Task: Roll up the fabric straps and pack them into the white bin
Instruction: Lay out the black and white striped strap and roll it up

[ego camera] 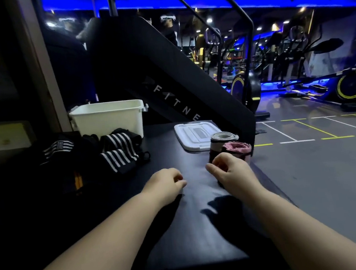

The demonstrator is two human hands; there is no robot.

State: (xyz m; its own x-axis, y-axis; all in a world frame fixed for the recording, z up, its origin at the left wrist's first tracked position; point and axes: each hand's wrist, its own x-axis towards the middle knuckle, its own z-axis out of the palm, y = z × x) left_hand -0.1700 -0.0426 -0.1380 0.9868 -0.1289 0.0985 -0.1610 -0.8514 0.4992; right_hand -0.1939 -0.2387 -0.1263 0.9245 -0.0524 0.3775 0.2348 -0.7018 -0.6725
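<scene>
A wide black fabric strap [202, 223] lies flat on the dark tabletop and runs from my hands back toward me. My left hand [167, 183] and my right hand [227, 170] are curled on its far corners, fingers closed on the edge. Two rolled straps stand just beyond my right hand: a grey-white roll [222, 141] and a pink roll [238, 148]. A pile of unrolled black straps with white stripes [117, 153] lies at the left. The white bin [108, 118] stands behind that pile; I cannot see inside it.
The bin's white lid [195, 135] lies flat behind the rolled straps. The table's right edge [266, 176] drops to the gym floor. A black stair machine [165, 69] rises right behind the table. Exercise bikes stand far right.
</scene>
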